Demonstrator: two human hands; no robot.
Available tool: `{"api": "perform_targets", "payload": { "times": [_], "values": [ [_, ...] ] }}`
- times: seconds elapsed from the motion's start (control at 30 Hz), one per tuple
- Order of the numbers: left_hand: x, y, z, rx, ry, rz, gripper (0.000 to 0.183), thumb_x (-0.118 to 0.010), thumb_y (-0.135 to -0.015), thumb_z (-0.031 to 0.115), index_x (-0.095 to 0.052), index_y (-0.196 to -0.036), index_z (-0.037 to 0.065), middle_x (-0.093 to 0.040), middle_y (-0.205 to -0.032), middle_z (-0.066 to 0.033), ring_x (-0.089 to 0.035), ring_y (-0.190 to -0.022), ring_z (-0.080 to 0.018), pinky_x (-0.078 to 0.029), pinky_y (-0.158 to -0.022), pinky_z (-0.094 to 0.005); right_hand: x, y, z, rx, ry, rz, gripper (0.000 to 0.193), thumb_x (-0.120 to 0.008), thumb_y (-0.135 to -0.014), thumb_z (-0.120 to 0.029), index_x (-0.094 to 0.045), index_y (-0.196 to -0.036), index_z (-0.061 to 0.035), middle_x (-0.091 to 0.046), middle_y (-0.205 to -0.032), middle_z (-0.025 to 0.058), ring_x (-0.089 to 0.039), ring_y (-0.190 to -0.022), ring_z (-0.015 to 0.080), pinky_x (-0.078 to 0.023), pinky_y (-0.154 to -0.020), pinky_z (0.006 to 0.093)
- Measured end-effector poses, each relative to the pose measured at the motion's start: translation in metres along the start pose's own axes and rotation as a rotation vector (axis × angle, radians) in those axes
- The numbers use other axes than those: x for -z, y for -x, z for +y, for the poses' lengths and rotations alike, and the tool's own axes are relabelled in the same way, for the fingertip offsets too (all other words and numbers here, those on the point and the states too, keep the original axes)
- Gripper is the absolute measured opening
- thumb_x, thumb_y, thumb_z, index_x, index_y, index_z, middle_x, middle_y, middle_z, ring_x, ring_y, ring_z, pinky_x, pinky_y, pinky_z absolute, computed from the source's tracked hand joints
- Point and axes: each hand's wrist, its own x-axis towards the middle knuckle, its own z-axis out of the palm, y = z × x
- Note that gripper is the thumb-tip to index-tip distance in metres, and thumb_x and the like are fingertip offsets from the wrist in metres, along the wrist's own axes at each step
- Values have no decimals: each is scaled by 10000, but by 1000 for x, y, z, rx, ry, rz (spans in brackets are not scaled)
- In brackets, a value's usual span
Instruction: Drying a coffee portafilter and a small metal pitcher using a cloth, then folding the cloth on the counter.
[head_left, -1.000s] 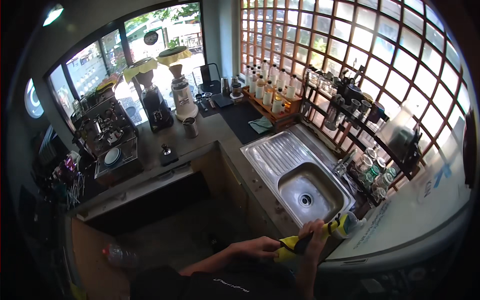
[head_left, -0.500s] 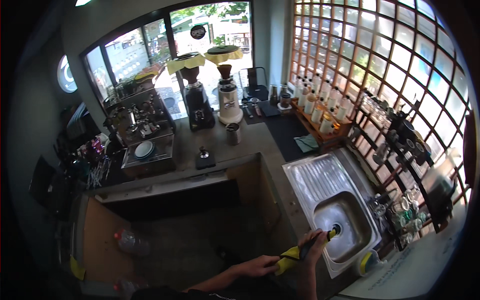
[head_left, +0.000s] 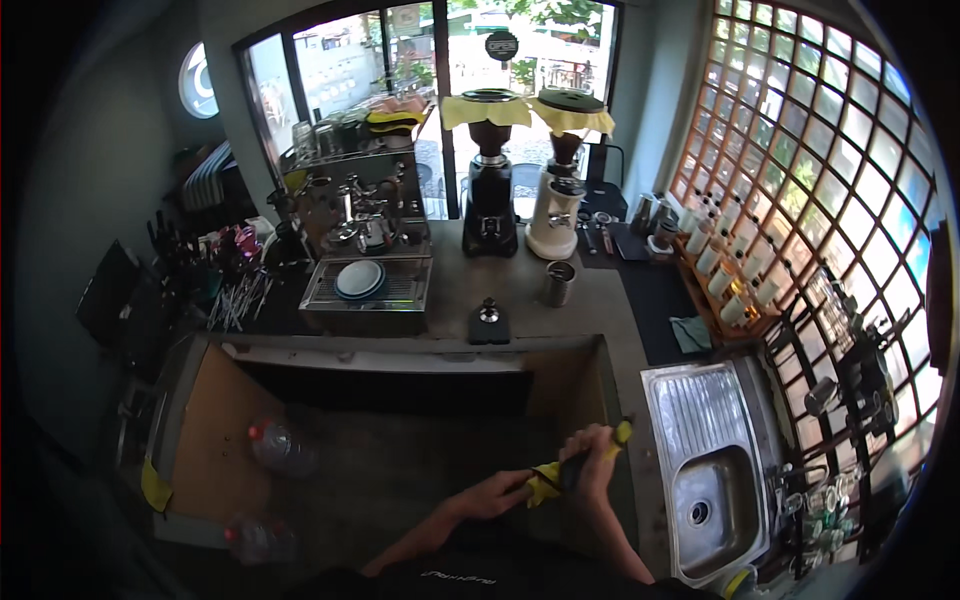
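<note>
- Specimen: yellow-and-black cloth (head_left: 543,485), gathered into a narrow length. Located low, right of centre, above the dark floor (head_left: 400,470) and left of the steel sink (head_left: 733,488).
- Long axis: slants from lower left to upper right. Upper yellow end sticks out past the right hand (head_left: 590,455), directed toward the counter (head_left: 645,440) beside the sink; lower end gathered at the left hand (head_left: 492,494).
- Left hand: closed, fingers bent over the cloth's lower end. Forearm enters from the lower edge, running up and to the right; back of hand faces up.
- Right hand: closed in a fist round the upper part, set higher than the left. Forearm rises steeply, leaning left toward the hand. Hands near each other, cloth spanning the gap.
- Markings: pale lettering on the dark shirt (head_left: 430,562), blurred; pale lettering on the round dark sign (head_left: 502,45) in the window; pale curved mark on the round wall sign (head_left: 200,82). Bottles (head_left: 708,258) carry white labels, print too small to read.
</note>
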Motion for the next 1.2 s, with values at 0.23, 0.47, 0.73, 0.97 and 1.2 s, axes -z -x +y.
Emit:
{"api": "perform_targets", "payload": {
  "times": [0.23, 0.47, 0.73, 0.97, 1.2],
  "values": [
    [69, 29, 25, 5, 36, 81, 274, -584, -1165, 208, -658, -1342, 12, -707, -1117, -26, -635, -989, -98, -549, -888, -299, -50, -40, 58, -128, 45, -50, 306, -626, -1158, -310, -516, -937, -130, -480, -736, -27, -454, -642, 93, -420, -604, 294],
    [99, 42, 14, -13, 29, 192, 274, -606, -1161, 265, -660, -1301, 36, -654, -936, 26, -580, -739, -74, -500, -657, -271, -109, -61, 87, -66, 188, -139, 337, -648, -1139, -360, -562, -911, -128, -573, -796, -20, -575, -725, 108, -503, -699, 317],
    [114, 52, -9, 87, 16, 301, 182, -548, -1175, 213, -634, -1179, 52, -595, -906, 32, -540, -746, -56, -461, -642, -253, -124, -92, 94, -297, -34, -189, 434, -586, -1171, -376, -443, -828, -153, -407, -664, -31, -423, -586, 115, -393, -571, 312],
    [123, 53, 5, 40, 300, 399, 211, -511, -1193, 230, -632, -1142, 65, -567, -855, 26, -477, -690, -28, -402, -605, -212, -122, -170, 34, 38, -278, -11, 510, -547, -1137, -611, -450, -833, -213, -367, -671, -50, -366, -551, 133, -377, -546, 306],
    [163, 27, 23, -82, 440, 589, 235, -447, -1213, 209, -593, -1085, 76, -532, -826, -3, -458, -635, -60, -402, -589, -230, -96, -180, 80, -267, -881, 139, 983, -97, -1085, -802, -680, -1284, -36, -751, -1255, 199, -679, -1283, 376, -446, -1232, 626]
  ]
}}
